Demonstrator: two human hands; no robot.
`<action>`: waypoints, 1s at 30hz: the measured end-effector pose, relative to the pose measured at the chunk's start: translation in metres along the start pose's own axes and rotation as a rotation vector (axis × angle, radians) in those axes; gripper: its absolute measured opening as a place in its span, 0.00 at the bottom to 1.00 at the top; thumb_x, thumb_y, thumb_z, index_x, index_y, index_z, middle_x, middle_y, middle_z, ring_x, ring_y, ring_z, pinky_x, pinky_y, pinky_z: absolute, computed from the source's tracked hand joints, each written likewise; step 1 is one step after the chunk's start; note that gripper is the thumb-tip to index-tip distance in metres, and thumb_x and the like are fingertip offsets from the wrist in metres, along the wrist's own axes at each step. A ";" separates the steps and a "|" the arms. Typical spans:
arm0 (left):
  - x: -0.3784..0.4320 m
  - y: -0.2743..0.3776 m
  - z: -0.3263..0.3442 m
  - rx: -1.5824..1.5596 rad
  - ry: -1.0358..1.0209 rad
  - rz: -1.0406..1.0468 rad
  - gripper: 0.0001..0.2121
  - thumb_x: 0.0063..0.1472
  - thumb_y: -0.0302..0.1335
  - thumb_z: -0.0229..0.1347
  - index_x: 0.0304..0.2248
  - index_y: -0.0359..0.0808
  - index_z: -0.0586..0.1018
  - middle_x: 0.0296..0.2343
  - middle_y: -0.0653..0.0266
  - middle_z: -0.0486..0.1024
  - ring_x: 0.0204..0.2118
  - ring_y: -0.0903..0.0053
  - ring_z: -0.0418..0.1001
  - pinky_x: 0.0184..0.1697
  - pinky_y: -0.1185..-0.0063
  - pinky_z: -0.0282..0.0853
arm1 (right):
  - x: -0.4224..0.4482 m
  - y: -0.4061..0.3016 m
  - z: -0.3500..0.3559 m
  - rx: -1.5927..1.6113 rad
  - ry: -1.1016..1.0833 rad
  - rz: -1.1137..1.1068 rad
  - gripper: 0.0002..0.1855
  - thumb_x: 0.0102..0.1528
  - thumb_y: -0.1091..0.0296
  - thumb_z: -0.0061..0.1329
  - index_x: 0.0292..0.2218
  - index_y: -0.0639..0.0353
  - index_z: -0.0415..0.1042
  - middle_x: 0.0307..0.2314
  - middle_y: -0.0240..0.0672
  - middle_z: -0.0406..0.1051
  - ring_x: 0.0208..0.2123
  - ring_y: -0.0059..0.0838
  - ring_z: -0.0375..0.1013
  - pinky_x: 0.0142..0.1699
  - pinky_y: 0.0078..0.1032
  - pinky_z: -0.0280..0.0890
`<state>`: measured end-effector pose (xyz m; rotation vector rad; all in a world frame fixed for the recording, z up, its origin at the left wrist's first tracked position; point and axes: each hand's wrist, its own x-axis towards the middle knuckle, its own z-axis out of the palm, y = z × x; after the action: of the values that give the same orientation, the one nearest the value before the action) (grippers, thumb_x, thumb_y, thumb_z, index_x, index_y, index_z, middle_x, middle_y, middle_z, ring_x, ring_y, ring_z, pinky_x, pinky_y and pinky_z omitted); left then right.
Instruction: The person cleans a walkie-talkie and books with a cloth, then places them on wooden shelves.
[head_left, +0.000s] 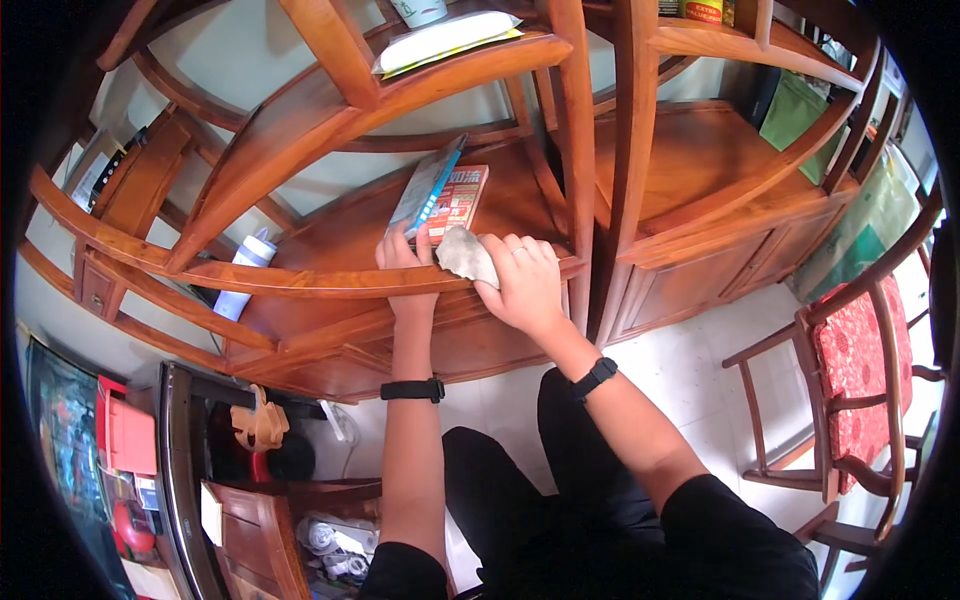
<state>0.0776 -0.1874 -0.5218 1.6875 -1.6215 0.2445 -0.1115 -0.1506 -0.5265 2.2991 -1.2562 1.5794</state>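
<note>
My right hand (525, 281) is shut on a crumpled greyish-white cloth (466, 255) beside the front rail (337, 279) of a red-brown wooden shelf unit. Behind that rail, my left hand (406, 255) grips the lower end of a book with a blue and grey cover (429, 187), which stands tilted. A red book (469, 199) with printed writing is just right of it, partly covered by it. Both books are above the wooden shelf board (517, 176); whether my left fingers also touch the red book I cannot tell.
A white and lavender bottle (246, 274) stands left on the shelf. White packets (450, 37) and a patterned cup (420, 11) are on the upper shelf. Curved wooden bars cross in front of the compartments. A chair with a red cushion (862, 367) stands at right, an open drawer (259, 525) lower left.
</note>
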 end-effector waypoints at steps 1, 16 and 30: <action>0.000 -0.005 0.001 0.009 0.097 0.075 0.20 0.67 0.38 0.45 0.47 0.29 0.70 0.48 0.44 0.68 0.49 0.52 0.66 0.54 0.63 0.60 | 0.000 -0.001 -0.001 0.007 -0.008 0.003 0.29 0.42 0.59 0.56 0.46 0.56 0.66 0.30 0.35 0.66 0.35 0.37 0.66 0.42 0.34 0.59; 0.015 -0.066 -0.020 0.019 -0.078 0.373 0.19 0.61 0.33 0.54 0.48 0.31 0.71 0.51 0.50 0.68 0.57 0.57 0.61 0.60 0.67 0.56 | 0.000 -0.002 -0.001 0.024 0.017 0.012 0.29 0.40 0.61 0.56 0.45 0.56 0.67 0.30 0.37 0.66 0.35 0.38 0.66 0.40 0.34 0.58; -0.104 -0.038 -0.139 0.027 0.125 0.137 0.13 0.56 0.21 0.57 0.42 0.29 0.75 0.44 0.52 0.73 0.52 0.56 0.68 0.56 0.66 0.61 | -0.003 0.000 -0.004 0.042 -0.033 0.008 0.29 0.42 0.61 0.56 0.46 0.54 0.66 0.32 0.35 0.66 0.37 0.37 0.66 0.42 0.34 0.59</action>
<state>0.1446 -0.0238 -0.5056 1.5502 -1.6481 0.4333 -0.1146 -0.1467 -0.5271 2.3578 -1.2526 1.5921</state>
